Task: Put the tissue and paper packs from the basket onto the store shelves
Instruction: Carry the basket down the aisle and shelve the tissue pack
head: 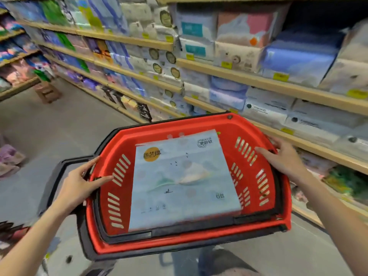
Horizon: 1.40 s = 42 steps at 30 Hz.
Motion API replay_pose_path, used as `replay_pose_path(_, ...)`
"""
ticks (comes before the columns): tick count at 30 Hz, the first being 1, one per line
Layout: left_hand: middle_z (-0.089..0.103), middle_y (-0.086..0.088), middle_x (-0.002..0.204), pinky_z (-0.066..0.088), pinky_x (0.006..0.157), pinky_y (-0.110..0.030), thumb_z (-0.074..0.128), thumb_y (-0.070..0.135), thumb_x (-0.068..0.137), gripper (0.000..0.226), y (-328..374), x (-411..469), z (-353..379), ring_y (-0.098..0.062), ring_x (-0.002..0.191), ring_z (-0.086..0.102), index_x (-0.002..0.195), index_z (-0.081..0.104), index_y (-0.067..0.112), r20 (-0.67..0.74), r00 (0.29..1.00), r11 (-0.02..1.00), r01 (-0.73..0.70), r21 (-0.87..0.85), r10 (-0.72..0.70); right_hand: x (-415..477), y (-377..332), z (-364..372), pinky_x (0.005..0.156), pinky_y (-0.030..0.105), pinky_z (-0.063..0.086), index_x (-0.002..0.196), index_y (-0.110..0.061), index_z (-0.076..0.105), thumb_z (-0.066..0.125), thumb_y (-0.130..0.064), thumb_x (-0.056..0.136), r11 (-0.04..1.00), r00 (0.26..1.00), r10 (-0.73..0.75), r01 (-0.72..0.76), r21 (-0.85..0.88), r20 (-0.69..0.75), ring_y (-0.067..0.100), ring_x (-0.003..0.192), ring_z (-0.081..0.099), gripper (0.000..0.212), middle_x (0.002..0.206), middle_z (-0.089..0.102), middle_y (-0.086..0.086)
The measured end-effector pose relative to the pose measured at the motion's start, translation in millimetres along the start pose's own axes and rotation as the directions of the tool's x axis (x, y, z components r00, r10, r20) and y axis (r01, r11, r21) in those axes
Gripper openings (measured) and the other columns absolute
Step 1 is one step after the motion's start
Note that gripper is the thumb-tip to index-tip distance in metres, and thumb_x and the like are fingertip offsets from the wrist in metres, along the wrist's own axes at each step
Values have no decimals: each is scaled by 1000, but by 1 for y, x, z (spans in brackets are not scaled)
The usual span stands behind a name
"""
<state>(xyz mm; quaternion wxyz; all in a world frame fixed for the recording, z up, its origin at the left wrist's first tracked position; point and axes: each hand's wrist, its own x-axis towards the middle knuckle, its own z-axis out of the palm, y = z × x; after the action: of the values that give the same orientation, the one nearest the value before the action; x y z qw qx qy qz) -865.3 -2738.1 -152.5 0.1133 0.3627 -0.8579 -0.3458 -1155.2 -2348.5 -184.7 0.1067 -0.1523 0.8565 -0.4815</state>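
Both forearms reach in from the bottom corners. Left hand (79, 181) clamps the left rim of the red basket (278, 220), fingers curled over the edge just beside the black handle (59, 176). Right hand (282, 156) lies spread on the right rim, fingers over the edge, more bracing than gripping. Neither hand holds a pack.

Basket held level, slightly tilted. One flat tissue pack (183, 180) lies face up inside, pale blue with a mountain print and an orange roundel, filling most of the floor. Whether anything lies beneath it cannot be told.

Step in hand, as judged: carrying the basket to the right spot; unloading not yet begun. Next move needs one hand freed to lift the pack, so the basket must be set down or held by its handle.

Shelves (249, 80) to the right are crowded with tissue and paper packs, yellow price tags on the edges. A dark gap (318, 14) shows upper right, a possible slot. Wooden stool (47, 92) stands far down the aisle; loose packs (10, 158) sit on the floor at left. Much of the view is blurred.
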Motion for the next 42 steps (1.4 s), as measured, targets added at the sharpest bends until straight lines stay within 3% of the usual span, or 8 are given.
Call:
replay_pose_path(6,61,34,81,44,69,-4,81,21,65,64,5,90,29,27,69,53,112,46,47,122,989,997,-80,-23,82,7,4,1,81,23,36,130,-23,49,65,-25,82,992,986,74,-88,-87,-148,11,96,53,50,107,58,-4)
replay_pose_path(10,63,32,86,48,74,-17,81,26,65,65,11,154,49,24,72,56,118,47,45,258,955,989,-141,-38,147,-1,13,6,83,27,41,128,-19,50,68,-25,80,982,958,171,-185,-37,-232,17,101,58,51,120,60,6)
replay_pose_path(15,66,11,96,52,71,-21,79,22,69,69,19,219,80,7,76,65,125,44,41,441,868,973,-224,-59,227,-27,11,35,70,27,48,129,-19,45,68,-26,80,936,869,336,-352,22,-363,1,76,55,54,108,54,-1)
replay_pose_path(20,66,10,98,52,80,-34,79,32,67,68,14,274,107,4,82,62,114,39,58,550,783,948,-314,-53,290,-48,16,76,84,43,53,128,-26,44,71,-30,77,884,758,459,-438,160,-463,22,99,60,58,120,57,8)
replay_pose_path(25,60,7,104,49,61,-18,77,31,71,72,13,313,144,-3,77,58,132,40,40,625,716,924,-381,-21,309,-48,31,109,75,33,54,126,-31,43,71,-32,76,818,644,560,-528,228,-521,12,87,60,58,108,58,1)
replay_pose_path(32,53,-1,136,46,96,-43,77,36,68,77,-23,350,232,-22,117,54,119,28,66,673,685,925,-381,3,280,-14,95,149,57,9,49,129,-30,41,70,-29,78,756,575,631,-607,246,-521,0,83,59,58,101,57,-7)
replay_pose_path(39,57,8,127,45,98,-45,75,52,62,76,-97,393,351,-19,112,57,121,31,69,696,695,957,-288,40,180,21,206,194,68,28,57,125,-39,41,71,-36,75,728,545,648,-648,223,-532,14,89,65,58,112,59,-1)
replay_pose_path(42,58,30,120,45,96,-47,73,71,50,91,-146,425,409,-21,114,58,131,32,60,727,677,976,-211,44,114,39,260,211,69,30,58,126,-39,39,71,-38,74,725,548,657,-648,234,-518,16,92,64,61,117,57,1)
